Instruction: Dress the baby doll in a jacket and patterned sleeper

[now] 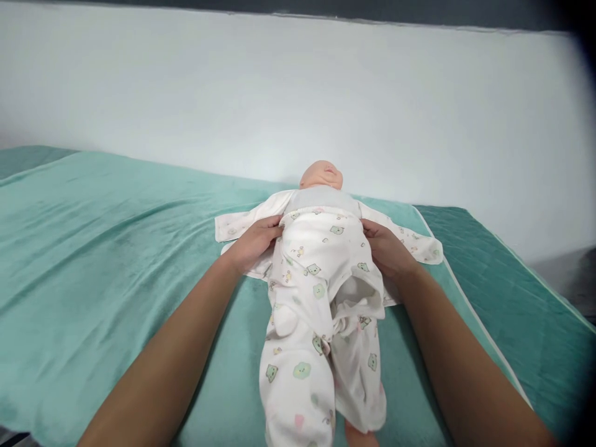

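Observation:
A baby doll (pixel 321 174) lies on its back, its head toward the wall. White printed baby trousers (pixel 307 273) are pulled up over its belly, and a white printed top (pixel 261 214) with long sleeves is spread out beneath and beside it. My left hand (pixel 257 242) grips the trousers' waistband at the doll's side, its fingertips partly hidden by the cloth. On the opposite side, my right hand (pixel 385 246) holds the same waistband, fingers curled in at the edge. One trouser leg is bunched and folded near the crotch, and a bare doll foot (pixel 361 436) shows below it.
A light green blanket (pixel 116 248) with some wrinkles covers the surface under the doll. To the right lies a darker green quilted cover (pixel 507 298). A white wall (pixel 279 93) rises directly behind the doll's head.

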The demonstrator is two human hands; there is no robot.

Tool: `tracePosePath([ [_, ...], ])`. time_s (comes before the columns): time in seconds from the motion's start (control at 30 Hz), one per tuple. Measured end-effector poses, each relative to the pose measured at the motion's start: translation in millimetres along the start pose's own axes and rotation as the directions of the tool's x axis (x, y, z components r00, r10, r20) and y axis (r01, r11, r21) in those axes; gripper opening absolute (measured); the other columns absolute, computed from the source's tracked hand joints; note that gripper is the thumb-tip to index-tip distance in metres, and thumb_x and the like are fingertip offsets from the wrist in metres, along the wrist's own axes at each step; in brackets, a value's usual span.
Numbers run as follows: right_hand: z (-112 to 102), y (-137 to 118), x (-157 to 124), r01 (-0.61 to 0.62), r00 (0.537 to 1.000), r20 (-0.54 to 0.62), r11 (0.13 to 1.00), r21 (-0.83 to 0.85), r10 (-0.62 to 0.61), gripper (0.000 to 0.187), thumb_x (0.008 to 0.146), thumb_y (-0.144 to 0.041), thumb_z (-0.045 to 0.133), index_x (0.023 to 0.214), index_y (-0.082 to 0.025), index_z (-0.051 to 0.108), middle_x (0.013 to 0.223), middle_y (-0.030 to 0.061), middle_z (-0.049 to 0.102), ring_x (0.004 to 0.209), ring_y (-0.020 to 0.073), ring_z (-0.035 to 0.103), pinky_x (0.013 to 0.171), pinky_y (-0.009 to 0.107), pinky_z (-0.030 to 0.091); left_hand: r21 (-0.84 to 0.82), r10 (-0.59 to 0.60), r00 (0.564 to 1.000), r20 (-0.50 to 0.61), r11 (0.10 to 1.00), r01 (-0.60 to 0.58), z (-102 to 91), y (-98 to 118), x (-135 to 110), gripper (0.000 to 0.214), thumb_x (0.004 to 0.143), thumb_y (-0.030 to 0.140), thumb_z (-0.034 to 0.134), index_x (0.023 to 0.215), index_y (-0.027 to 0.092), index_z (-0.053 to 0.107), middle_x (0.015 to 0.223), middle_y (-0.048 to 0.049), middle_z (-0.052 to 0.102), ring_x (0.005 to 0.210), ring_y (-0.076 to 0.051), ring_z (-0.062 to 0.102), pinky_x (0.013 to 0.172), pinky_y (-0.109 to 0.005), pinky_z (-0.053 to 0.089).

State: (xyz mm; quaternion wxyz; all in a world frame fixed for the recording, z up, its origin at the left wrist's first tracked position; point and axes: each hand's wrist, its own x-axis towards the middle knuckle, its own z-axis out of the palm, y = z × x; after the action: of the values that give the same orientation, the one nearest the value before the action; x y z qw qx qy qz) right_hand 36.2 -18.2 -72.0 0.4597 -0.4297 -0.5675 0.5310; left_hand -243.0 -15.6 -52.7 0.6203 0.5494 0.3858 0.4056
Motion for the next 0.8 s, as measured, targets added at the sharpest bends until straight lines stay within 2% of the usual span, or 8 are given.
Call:
tracePosePath([
  [0.1, 1.1, -1.5, -0.8, -0.015, 1.0, 0.027, 1.0, 0.015, 0.015, 0.036, 0.075, -0.033, 0.069, 0.11, -0.024, 0.069, 0.097, 0.0021, 0.074, 0.076, 0.0199, 0.067, 0.065, 0.033, 0.052, 0.006, -0.014, 1.0, 0.008, 1.0, 0.014, -0.5, 3.7, -0.8, 0.034, 0.075, 0.028, 0.063, 0.107, 0.018, 0.069, 0.102, -0.0071, 0.07, 0.091, -0.019, 0.062, 0.083, -0.031, 0.048],
  [0.17, 2.7, -3.7, -1.7, -0.03, 0.999, 0.034, 1.0, 0.001, 0.03, 0.036, 0.076, -0.037, 0.068, 0.109, -0.024, 0.069, 0.096, 0.002, 0.075, 0.077, 0.0204, 0.067, 0.066, 0.033, 0.052, 0.04, -0.024, 1.0, 0.011, 0.999, 0.024, -2.6, 5.7, -1.1, 0.032, 0.074, 0.025, 0.059, 0.103, 0.019, 0.07, 0.1, -0.0067, 0.07, 0.09, -0.02, 0.063, 0.08, -0.03, 0.05],
  [0.3, 6.7, -9.9, -4.2, -0.015, 0.999, 0.044, 0.999, -0.051, 0.017, 0.033, 0.074, -0.034, 0.066, 0.105, -0.023, 0.071, 0.099, 0.0027, 0.075, 0.088, 0.0227, 0.068, 0.078, 0.036, 0.053, 0.084, -0.05, 0.998, 0.022, 0.995, 0.048, -7.8, 7.2, -1.7, 0.032, 0.068, 0.019, 0.051, 0.091, 0.022, 0.073, 0.089, -0.0042, 0.071, 0.082, -0.019, 0.063, 0.073, -0.029, 0.051],
  [0.43, 7.7, -13.3, -5.1, 0.054, 0.995, 0.088, 0.993, -0.101, -0.045, 0.032, 0.071, -0.024, 0.066, 0.103, -0.021, 0.071, 0.101, 0.003, 0.074, 0.095, 0.0234, 0.066, 0.087, 0.039, 0.052, 0.136, -0.057, 0.998, 0.037, 0.989, 0.051, -9.1, 5.8, -2.3, 0.037, 0.065, 0.016, 0.053, 0.097, 0.022, 0.073, 0.088, -0.0039, 0.072, 0.083, -0.02, 0.065, 0.076, -0.032, 0.051],
  [0.63, 2.3, -5.9, 0.1, 0.041, 0.999, 0.028, 0.983, -0.181, -0.036, 0.028, 0.071, -0.017, 0.061, 0.097, -0.019, 0.069, 0.091, 0.0019, 0.074, 0.083, 0.0204, 0.064, 0.077, 0.034, 0.051, 0.312, 0.011, 1.0, 0.002, 0.95, -0.011, -3.8, 4.1, -1.0, 0.037, 0.064, 0.02, 0.063, 0.1, 0.019, 0.073, 0.087, -0.0059, 0.074, 0.088, -0.026, 0.066, 0.081, -0.036, 0.052],
  [0.8, 4.6, -10.5, 1.6, 0.04, 0.999, 0.046, 0.963, -0.266, -0.029, 0.021, 0.073, -0.021, 0.06, 0.091, -0.021, 0.071, 0.089, 0.0016, 0.074, 0.084, 0.0216, 0.064, 0.078, 0.035, 0.051, 0.352, -0.007, 0.999, -0.054, 0.936, 0.026, -1.4, 3.6, 0.6, 0.032, 0.063, 0.021, 0.063, 0.093, 0.017, 0.074, 0.086, -0.0069, 0.075, 0.093, -0.029, 0.066, 0.081, -0.037, 0.053],
])
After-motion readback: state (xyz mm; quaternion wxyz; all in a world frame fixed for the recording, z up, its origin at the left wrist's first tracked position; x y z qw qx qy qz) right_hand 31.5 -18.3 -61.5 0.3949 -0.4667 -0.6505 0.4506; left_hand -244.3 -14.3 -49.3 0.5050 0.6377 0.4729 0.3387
